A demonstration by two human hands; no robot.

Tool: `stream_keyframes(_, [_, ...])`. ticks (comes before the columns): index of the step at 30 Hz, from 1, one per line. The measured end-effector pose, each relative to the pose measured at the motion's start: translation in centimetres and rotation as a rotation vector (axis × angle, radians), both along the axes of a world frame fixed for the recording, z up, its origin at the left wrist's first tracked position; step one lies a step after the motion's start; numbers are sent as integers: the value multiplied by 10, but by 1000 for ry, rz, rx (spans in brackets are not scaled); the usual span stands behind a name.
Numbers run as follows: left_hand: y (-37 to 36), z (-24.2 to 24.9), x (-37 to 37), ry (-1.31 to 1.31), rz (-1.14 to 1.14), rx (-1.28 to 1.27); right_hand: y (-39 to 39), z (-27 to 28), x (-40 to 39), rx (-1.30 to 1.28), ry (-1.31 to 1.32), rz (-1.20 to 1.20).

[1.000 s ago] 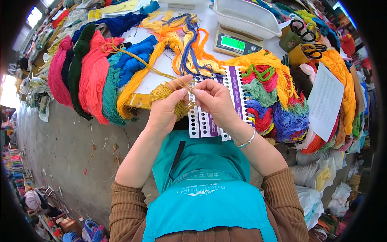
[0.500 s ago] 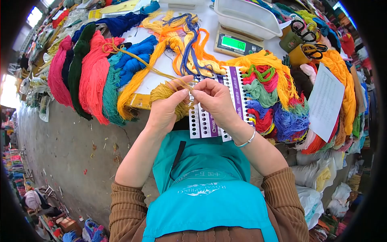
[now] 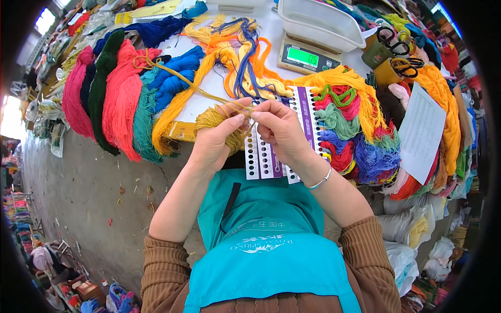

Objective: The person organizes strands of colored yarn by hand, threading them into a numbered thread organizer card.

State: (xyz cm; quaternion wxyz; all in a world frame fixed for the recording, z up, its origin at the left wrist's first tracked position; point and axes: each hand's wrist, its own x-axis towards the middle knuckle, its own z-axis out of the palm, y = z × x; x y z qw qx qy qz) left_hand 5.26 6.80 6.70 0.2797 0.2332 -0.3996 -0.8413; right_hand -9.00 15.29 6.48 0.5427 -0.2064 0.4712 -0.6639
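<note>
Olive-gold embroidery thread (image 3: pixel 211 117) hangs in a bundle under my left hand (image 3: pixel 219 135), which is closed on its strands. One length of it runs up and left over the coral and teal skeins. My right hand (image 3: pixel 279 125) pinches the strands close to the left fingertips, at the table's front edge. Just below and behind the hands lie white punched thread cards (image 3: pixel 251 161) with purple labels. Orange, cream and navy threads (image 3: pixel 245 57) spread over the table beyond my fingers.
A digital scale (image 3: pixel 308 56) carries a white plastic tray (image 3: pixel 321 23) at the back. Scissors (image 3: pixel 407 67) stand in holders to the right, beside a printed sheet (image 3: pixel 422 133). Coral skeins (image 3: pixel 125 99) and other colours drape over the left edge; multicoloured skeins (image 3: pixel 376 156) hang at right.
My right hand has shifted slightly right and its fingers have turned a little around the strands. My left hand stays nearly in place.
</note>
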Motion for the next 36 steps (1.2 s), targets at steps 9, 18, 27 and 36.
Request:
stream_keyframes(9, [-14, -15, 9, 44, -91, -37, 2, 5, -17, 24, -169, 173])
stream_keyframes(18, [-75, -11, 105, 728, -138, 292, 24, 45, -94, -381, -76, -56])
stream_keyframes(27, [-145, -36, 378, 587, 559, 29, 201, 115, -402, -239, 348, -1153])
stream_keyframes(36, [-87, -18, 187, 647, 227, 122, 74, 97, -205, 8, 1115, -442])
